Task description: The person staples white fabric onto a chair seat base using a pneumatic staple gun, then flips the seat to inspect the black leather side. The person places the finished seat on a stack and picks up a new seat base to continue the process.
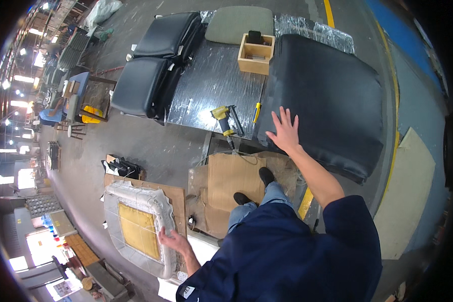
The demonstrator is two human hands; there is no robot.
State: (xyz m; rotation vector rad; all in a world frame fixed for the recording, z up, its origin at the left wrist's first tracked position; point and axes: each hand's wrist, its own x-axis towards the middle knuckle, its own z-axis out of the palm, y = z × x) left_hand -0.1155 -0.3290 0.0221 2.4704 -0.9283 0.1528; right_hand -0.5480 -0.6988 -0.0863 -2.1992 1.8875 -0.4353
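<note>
My right hand [288, 136] lies with its fingers spread on the near left part of a large piece of black upholstery [327, 95], holding nothing. At the lower left my left hand [174, 241] is open, its fingers apart, beside a padded frame [167, 214] with a white edge and a yellow centre panel [138, 229]. Whether it touches the frame I cannot tell. Left of the black upholstery, a yellow and black staple gun [223, 119] with an air hose and a yellow-handled tool [257, 112] rest on the plastic-wrapped table [214, 83].
A wooden box [256, 64] with compartments stands at the table's back, by a grey-green cushion [239, 24]. Black cushions [141, 85] are stacked on the left. Cardboard [231, 176] lies under my feet. A blue bench [79, 83] and another person [50, 116] are farther left.
</note>
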